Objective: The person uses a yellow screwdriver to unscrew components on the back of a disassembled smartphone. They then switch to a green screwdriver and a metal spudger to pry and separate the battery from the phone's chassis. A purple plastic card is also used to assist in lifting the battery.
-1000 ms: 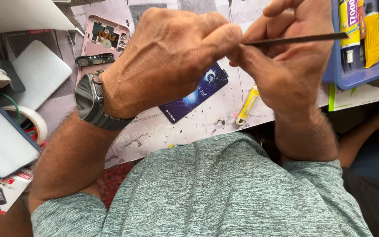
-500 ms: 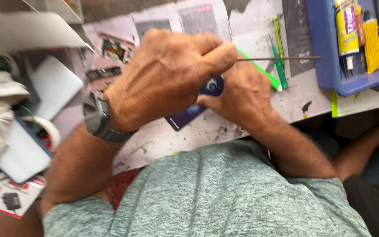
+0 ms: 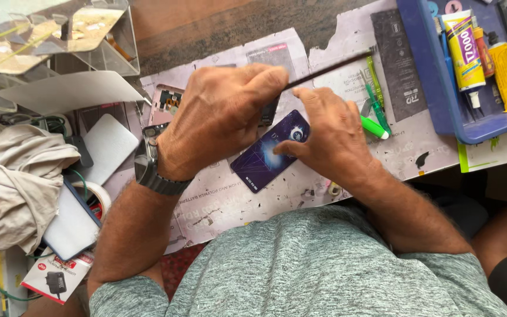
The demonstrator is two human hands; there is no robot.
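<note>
- Phone (image 3: 265,157), dark blue back up, lies tilted on the paper mat (image 3: 230,199), between both hands, close to the mat's near edge.
- Left hand (image 3: 221,120) is closed in a pinch on a thin dark rod (image 3: 335,69), which points toward the blue tray (image 3: 441,111).
- Right hand (image 3: 330,132) presses the phone's upper end with bent fingers.
- Green pen (image 3: 374,127) lies just beside the right hand; little free mat remains.

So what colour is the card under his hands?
The card is dark blue with a light starburst pattern, seen in the head view.
</note>
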